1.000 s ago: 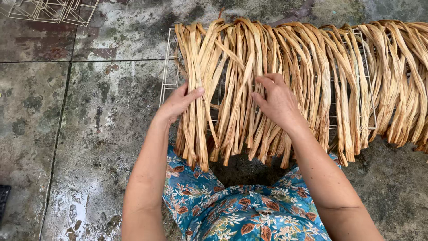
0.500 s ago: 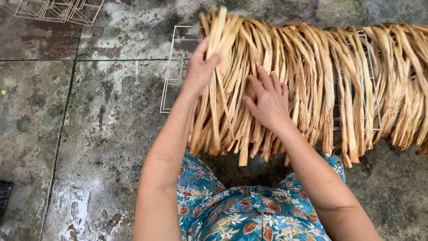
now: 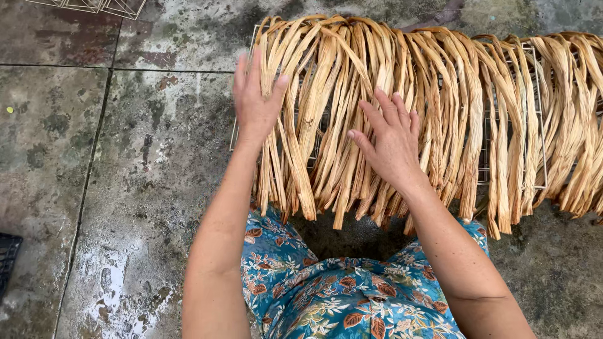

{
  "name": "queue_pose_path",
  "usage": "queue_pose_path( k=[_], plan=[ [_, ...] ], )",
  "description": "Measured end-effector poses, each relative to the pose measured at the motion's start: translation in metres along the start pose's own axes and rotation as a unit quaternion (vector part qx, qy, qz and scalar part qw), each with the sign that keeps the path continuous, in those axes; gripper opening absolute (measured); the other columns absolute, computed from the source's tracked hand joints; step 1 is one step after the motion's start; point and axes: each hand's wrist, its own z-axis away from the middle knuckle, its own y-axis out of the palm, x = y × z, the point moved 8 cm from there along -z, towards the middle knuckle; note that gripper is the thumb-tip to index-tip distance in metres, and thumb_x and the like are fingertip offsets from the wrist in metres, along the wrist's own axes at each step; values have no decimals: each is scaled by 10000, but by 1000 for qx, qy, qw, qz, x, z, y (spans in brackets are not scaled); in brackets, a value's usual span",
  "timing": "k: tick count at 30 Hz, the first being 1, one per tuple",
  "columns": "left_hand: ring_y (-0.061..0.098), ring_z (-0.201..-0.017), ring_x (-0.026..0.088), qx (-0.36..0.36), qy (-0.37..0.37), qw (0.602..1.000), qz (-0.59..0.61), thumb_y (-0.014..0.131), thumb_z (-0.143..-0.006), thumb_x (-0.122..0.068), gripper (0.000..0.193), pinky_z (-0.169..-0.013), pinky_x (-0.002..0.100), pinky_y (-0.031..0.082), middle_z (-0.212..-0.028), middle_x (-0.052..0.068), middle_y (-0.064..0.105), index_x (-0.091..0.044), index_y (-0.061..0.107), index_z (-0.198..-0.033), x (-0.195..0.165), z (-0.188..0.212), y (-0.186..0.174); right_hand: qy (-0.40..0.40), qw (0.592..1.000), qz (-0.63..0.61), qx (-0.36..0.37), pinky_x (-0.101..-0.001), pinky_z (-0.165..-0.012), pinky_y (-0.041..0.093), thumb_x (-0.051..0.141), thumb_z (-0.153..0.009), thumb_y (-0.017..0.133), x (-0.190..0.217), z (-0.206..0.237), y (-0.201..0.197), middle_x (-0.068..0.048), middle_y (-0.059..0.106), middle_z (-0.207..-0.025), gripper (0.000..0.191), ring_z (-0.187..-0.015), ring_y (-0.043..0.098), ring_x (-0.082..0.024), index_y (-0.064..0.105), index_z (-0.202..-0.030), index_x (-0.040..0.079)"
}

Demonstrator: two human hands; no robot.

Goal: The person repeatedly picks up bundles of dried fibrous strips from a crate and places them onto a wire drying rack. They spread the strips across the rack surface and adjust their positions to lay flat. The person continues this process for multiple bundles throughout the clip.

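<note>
A wide layer of long tan dried strips (image 3: 440,113) lies spread over a wire rack (image 3: 537,119) on wet concrete. My left hand (image 3: 254,100) lies flat, fingers apart, on the leftmost strips at the rack's left edge. Further right, my right hand (image 3: 392,141) presses palm-down on the strips near the middle, fingers spread. Neither hand grips anything. The strips' lower ends hang past the rack's near edge, just above my blue floral-clad knees (image 3: 326,289).
Wet, stained concrete slabs (image 3: 125,176) stretch to the left. More wire racks (image 3: 100,6) lie at the top left corner. A dark object (image 3: 7,257) sits at the left edge.
My left hand slid up along the left edge of the strips and now lies flat near their top. The right hand shifted slightly and stayed pressed on the strips.
</note>
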Motion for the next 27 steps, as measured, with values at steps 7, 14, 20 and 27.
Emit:
queue_pose_path(
  k=[7,14,20,27],
  plan=[
    [69,-1566,321,91,71,986,-117,581,-967,-614,671,-1216,641,12,-1689,78,251,-202,534,-1494,-36,3,44,-4,997,-59,42,-564,-1214,288,335,-1001,680,-3,-6,-20,-82,513,-1556,465,-1476,444,-311,643,-1409,115],
    [229,-1619,247,-12,160,978,-132,633,-1065,-524,423,-1356,591,92,-1650,49,402,-275,642,-1407,-63,24,40,155,977,-144,10,-376,-891,567,244,-1007,674,-22,-45,-49,-164,526,-1411,581,-1036,672,-242,462,-1521,75],
    [230,-1487,435,154,264,937,-168,713,-815,-362,564,-1143,673,77,-1573,202,401,-189,659,-1349,-96,54,83,202,969,-56,134,-332,-712,606,6,-893,635,-13,-52,-26,-150,373,-1498,676,-852,627,-242,466,-1529,163],
    [201,-1566,346,96,223,956,-165,669,-961,-252,491,-1257,560,83,-1611,143,408,-124,599,-1430,-70,52,73,258,962,-87,16,-304,-772,575,77,-916,673,-71,-25,-51,-185,432,-1367,638,-975,611,-249,463,-1518,102]
  ],
)
